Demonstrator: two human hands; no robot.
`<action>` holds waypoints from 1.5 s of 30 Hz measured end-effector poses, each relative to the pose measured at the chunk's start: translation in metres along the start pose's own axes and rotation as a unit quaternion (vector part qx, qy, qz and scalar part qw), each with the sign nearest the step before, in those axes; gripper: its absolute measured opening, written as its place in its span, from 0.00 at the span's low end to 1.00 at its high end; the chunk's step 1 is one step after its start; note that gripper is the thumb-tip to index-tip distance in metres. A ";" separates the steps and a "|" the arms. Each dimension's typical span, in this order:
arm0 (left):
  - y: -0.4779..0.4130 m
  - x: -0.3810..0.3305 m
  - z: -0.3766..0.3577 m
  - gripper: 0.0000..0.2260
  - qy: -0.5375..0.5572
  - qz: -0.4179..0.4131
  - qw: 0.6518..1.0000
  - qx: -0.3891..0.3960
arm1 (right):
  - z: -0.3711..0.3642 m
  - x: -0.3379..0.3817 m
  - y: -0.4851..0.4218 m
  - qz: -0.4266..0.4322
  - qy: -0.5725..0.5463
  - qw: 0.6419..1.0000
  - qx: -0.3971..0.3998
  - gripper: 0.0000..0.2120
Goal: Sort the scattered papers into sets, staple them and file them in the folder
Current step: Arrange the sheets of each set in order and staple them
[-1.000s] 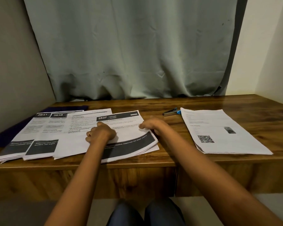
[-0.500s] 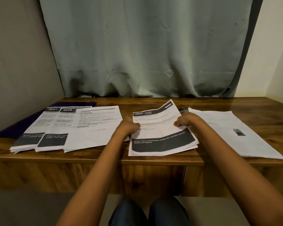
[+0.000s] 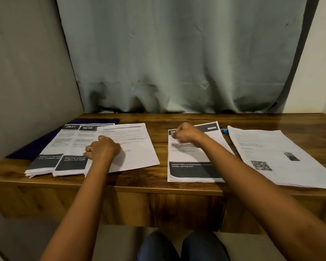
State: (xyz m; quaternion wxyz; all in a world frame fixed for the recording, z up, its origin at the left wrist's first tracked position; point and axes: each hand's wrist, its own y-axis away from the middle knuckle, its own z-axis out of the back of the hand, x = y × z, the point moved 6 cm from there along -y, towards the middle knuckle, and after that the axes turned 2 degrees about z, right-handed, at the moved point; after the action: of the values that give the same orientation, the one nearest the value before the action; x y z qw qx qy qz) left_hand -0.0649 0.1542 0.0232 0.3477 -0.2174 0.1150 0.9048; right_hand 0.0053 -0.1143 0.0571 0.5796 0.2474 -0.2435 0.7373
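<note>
Several paper sets lie on the wooden desk [image 3: 177,117]. At the left, sets headed 2641 [image 3: 51,147] and 3638 [image 3: 77,146] overlap under a plain white set [image 3: 135,147]. My left hand [image 3: 102,149] rests on that white set's left edge, fingers loosely curled, gripping nothing. The set with the dark bottom band [image 3: 192,162] lies flat at the middle. My right hand [image 3: 186,134] is over its top, fingers bent and blurred; whether it grips is unclear. A stapler [image 3: 224,129] peeks out behind it. The purple folder [image 3: 32,146] lies under the left sets.
A larger white pile with a QR code [image 3: 271,153] covers the desk's right side and reaches the front edge. A grey curtain [image 3: 177,63] hangs behind the desk, a wall closes the left side. My knees show below the desk front.
Both hands carried the dark-banded set rightward off the left sets and laid it flat at the middle. My left hand has let go and moved back to the plain white set.
</note>
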 end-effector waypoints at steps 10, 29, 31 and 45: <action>-0.021 0.028 0.004 0.34 0.009 0.024 1.000 0.016 | -0.081 0.056 -0.017 -0.071 -0.125 0.982 0.126 0.19; -0.055 0.078 0.054 0.30 0.018 0.045 0.992 -0.117 | -0.123 0.071 -0.033 -0.066 -0.171 0.979 0.083 0.14; -0.068 0.097 0.062 0.32 0.014 0.072 0.991 -0.108 | -0.135 0.077 -0.042 -0.056 -0.150 0.984 0.081 0.14; -0.088 0.103 0.064 0.29 0.077 0.066 0.995 0.006 | -0.157 0.123 -0.035 -0.017 -0.217 0.967 0.131 0.21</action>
State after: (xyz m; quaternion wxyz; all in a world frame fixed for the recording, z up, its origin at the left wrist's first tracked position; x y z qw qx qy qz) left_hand -0.0935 0.3017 0.0257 0.2791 -0.2761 0.1610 0.9055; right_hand 0.0008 0.0852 0.0199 0.4877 0.4790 -0.2610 0.6816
